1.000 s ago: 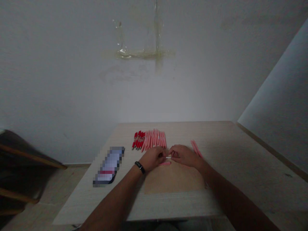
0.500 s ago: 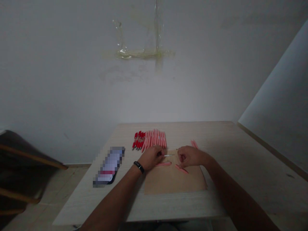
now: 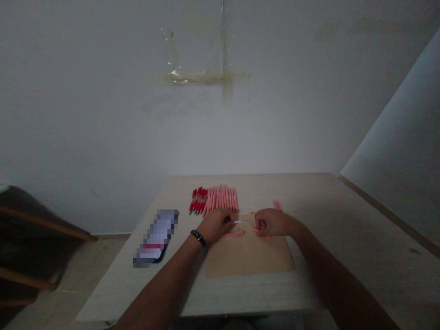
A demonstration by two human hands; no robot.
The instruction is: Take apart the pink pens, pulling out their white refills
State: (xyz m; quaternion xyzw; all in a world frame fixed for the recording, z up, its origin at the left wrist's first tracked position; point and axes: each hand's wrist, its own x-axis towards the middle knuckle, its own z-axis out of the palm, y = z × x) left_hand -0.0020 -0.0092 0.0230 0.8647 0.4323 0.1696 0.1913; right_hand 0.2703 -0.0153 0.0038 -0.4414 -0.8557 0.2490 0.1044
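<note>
My left hand [image 3: 216,224], with a black band on the wrist, is closed over the far left part of a brown sheet [image 3: 249,261]. From its fingertips a thin white pen refill [image 3: 239,222] points right. Just below that hand a pink pen barrel [image 3: 235,233] lies on the sheet. Across from it, my right hand [image 3: 273,222] is closed, its fingers pinching a pink pen piece [image 3: 256,230] that is mostly covered by the hand. The refill's tip stops short of the right fingers.
Behind my left hand lies a row of several pink pens [image 3: 222,198], beside several red pen pieces [image 3: 198,201]. More pink pieces [image 3: 278,206] are beyond my right hand. A phone [image 3: 156,238] rests on the left of the table [image 3: 343,220], which meets a wall.
The pink piece under my right hand has shifted up and turned flatter, now in its fingers. My left hand and the refill have hardly moved.
</note>
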